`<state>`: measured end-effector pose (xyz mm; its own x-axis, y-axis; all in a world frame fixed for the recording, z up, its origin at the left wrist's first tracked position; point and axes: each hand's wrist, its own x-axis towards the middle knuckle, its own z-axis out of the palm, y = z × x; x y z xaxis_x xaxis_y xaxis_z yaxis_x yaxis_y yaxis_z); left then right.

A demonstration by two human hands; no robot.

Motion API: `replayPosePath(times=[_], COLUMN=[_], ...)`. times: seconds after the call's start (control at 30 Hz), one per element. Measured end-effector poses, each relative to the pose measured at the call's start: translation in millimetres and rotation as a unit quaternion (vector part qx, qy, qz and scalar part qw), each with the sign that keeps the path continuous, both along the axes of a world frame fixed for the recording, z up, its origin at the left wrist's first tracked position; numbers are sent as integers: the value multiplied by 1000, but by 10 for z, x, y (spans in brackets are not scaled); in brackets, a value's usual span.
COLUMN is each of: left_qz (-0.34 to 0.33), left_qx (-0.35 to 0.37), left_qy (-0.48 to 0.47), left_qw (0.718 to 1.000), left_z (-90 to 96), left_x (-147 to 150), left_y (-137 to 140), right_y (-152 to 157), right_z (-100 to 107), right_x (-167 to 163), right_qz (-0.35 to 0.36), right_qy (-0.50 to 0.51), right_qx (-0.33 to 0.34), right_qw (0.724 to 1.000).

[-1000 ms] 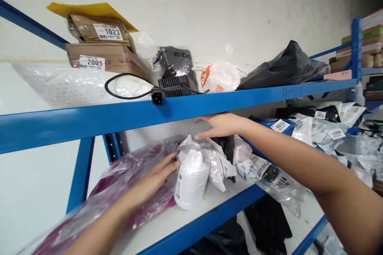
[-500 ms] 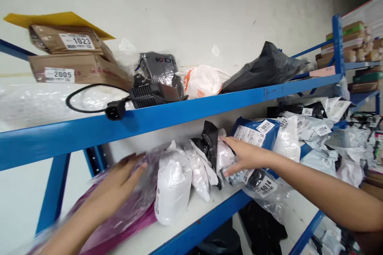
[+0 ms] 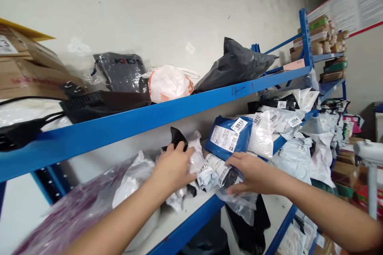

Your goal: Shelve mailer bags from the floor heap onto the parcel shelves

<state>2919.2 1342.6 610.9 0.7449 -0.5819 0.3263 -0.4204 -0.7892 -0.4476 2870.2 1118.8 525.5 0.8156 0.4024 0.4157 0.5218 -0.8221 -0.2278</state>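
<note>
My left hand (image 3: 175,163) reaches over a black plastic parcel (image 3: 178,137) on the lower shelf, its fingers curled round the top. Just right of it stands a pale wrapped parcel (image 3: 195,152), and a small labelled white parcel (image 3: 208,177) lies in front. My right hand (image 3: 253,173) has thumb and fingers round a clear plastic parcel (image 3: 231,179) with dark contents, which overhangs the shelf edge. Behind that hand leans a blue parcel (image 3: 229,135) labelled 6013. A rounded white parcel (image 3: 131,181) is partly hidden by my left forearm.
Above my hands runs the blue upper shelf beam (image 3: 167,117), with a black power adapter (image 3: 101,105), a white-and-orange bag (image 3: 170,83) and a dark grey bag (image 3: 236,65) on that shelf. Purple plastic-wrapped goods (image 3: 80,207) lie left. More parcels (image 3: 295,159) fill the right side.
The view has swung right. My left hand has moved from the purple wrapping to the black parcel; my right hand has gone from the pale parcel to the clear plastic one.
</note>
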Motion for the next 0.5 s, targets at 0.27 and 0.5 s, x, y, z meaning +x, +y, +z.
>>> replayPosePath(times=[0.27,0.5], left_qz=[-67,-73], left_qx=[-54,-57], left_qy=[-32,-28], left_qw=[996,995], left_z=[-132,-209], left_x=[140,188], left_y=[48,14], right_y=[-50,236], right_z=[-465,-623], right_x=[-110,226], right_qz=[-36,-33], right_qy=[119,16], right_qx=[213,409], right_qw=[969,912])
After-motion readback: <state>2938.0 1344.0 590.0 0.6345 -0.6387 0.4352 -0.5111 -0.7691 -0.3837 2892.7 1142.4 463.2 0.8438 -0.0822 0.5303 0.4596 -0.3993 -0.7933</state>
